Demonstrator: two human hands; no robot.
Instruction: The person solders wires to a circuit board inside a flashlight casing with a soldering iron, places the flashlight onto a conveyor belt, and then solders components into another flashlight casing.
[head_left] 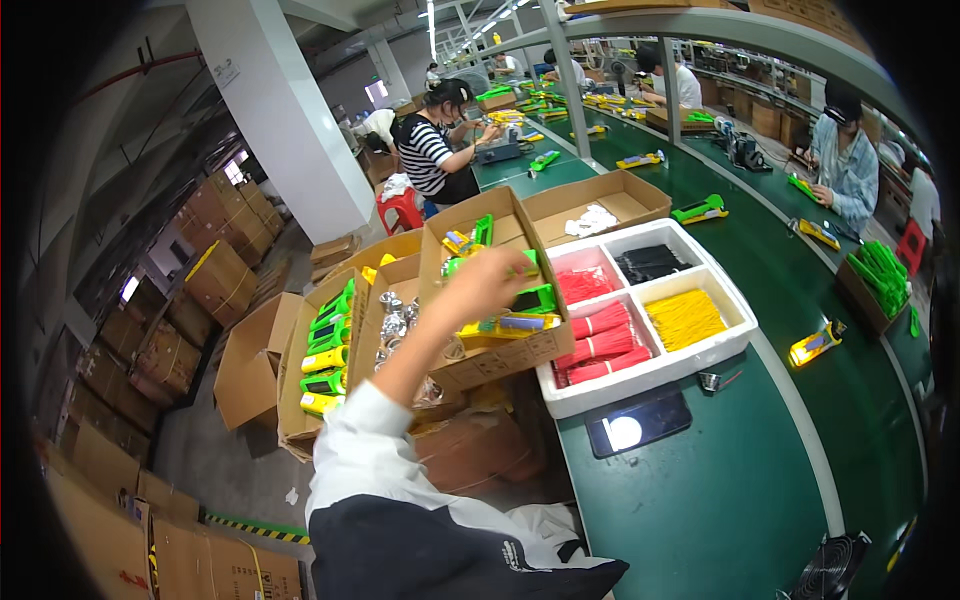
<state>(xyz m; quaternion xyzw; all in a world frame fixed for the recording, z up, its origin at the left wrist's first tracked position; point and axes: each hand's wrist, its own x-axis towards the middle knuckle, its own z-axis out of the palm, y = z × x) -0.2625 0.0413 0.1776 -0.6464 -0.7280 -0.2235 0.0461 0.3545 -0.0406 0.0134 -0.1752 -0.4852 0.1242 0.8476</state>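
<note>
My left hand (pixel 490 285) is over a cardboard box (pixel 505 368) of green and yellow handheld devices. Motion smears its bent fingers, so I cannot tell whether they hold anything. Below the hand lies a yellow device with a grey-violet cylinder (pixel 515 323); beside it is a bright green device (pixel 535 299). The box sits tilted, its right side against a white foam tray (pixel 568 404). Compartments of the tray hold red wires (pixel 605 345), yellow wires (pixel 686 320) and black wires (pixel 652 263). My right hand is out of view; only a white sleeve (pixel 545 522) shows.
Left of the box, another carton holds green and yellow devices (pixel 325 365), next to silvery parts (pixel 393 320). A phone (pixel 638 424) and small metal cup (pixel 711 381) lie on the green bench (pixel 700 500). Co-workers sit along the conveyor (pixel 760 290). A fan (pixel 832 568) stands lower right.
</note>
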